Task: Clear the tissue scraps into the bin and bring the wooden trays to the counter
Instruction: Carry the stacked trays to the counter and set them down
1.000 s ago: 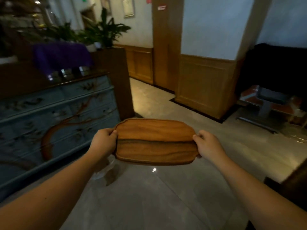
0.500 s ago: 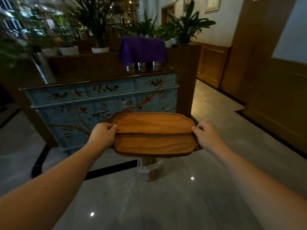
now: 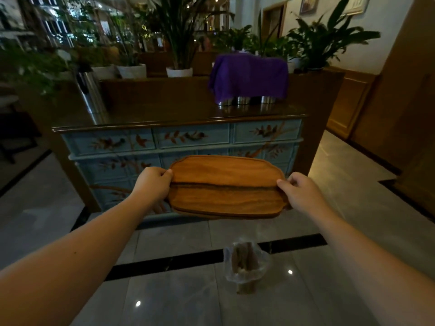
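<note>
I hold a flat, oblong wooden tray (image 3: 226,187) level at about waist height, with a second rim showing just beneath its front edge. My left hand (image 3: 153,183) grips its left end and my right hand (image 3: 299,192) grips its right end. Straight ahead stands the counter (image 3: 164,114), a dark glossy top over a blue cabinet painted with birds and branches. On the floor below the tray stands a small wooden bin (image 3: 244,267) lined with a clear plastic bag. No tissue scraps can be made out.
A purple cloth (image 3: 249,76) covers several metal canisters on the counter's right part. A tall steel cylinder (image 3: 90,92) stands at its left end. Potted plants line the wall behind. Grey tiled floor with a black stripe spreads around; wood panelling lies right.
My view has swung left and the counter now faces me squarely and closer. The tray stays level in both hands. The bin has come out from under the tray into view.
</note>
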### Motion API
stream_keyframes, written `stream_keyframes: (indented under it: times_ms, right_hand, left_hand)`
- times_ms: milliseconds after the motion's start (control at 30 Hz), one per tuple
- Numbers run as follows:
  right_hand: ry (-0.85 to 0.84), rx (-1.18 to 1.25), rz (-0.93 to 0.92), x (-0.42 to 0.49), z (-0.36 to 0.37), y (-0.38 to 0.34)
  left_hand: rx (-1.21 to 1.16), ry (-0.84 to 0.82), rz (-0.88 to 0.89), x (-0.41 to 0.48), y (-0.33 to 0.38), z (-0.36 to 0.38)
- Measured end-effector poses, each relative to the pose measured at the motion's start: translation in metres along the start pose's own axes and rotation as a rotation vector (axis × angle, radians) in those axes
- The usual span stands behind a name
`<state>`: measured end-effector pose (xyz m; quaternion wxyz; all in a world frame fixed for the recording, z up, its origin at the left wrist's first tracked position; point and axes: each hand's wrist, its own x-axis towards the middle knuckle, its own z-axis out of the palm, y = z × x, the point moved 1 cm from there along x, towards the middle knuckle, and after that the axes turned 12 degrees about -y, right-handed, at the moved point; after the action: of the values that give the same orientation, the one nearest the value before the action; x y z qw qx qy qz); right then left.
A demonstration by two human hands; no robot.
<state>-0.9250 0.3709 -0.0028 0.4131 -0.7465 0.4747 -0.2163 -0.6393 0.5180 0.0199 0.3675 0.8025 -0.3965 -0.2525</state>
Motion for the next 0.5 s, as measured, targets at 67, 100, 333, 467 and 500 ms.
stream_keyframes:
  times_ms: [67, 100, 333, 467, 500]
  right_hand:
    - [-0.005, -0.01, -0.023, 0.034, 0.011, -0.011]
    - [-0.01, -0.013, -0.032, 0.051, 0.016, -0.016]
    - [-0.087, 0.026, -0.086, 0.187, 0.058, -0.038]
    - [-0.138, 0.058, -0.116, 0.276, 0.076, -0.06]
    - [-0.159, 0.058, -0.121, 0.298, 0.08, -0.068]
  left_hand:
    - [-0.024, 0.007, -0.01, 0.032, -0.007, -0.013]
    - [-0.041, 0.012, -0.022, 0.047, -0.01, -0.018]
    - [-0.126, 0.043, -0.092, 0.147, -0.031, -0.041]
    - [-0.135, 0.154, -0.132, 0.209, -0.031, -0.059]
    - [-0.147, 0.177, -0.142, 0.228, -0.028, -0.065]
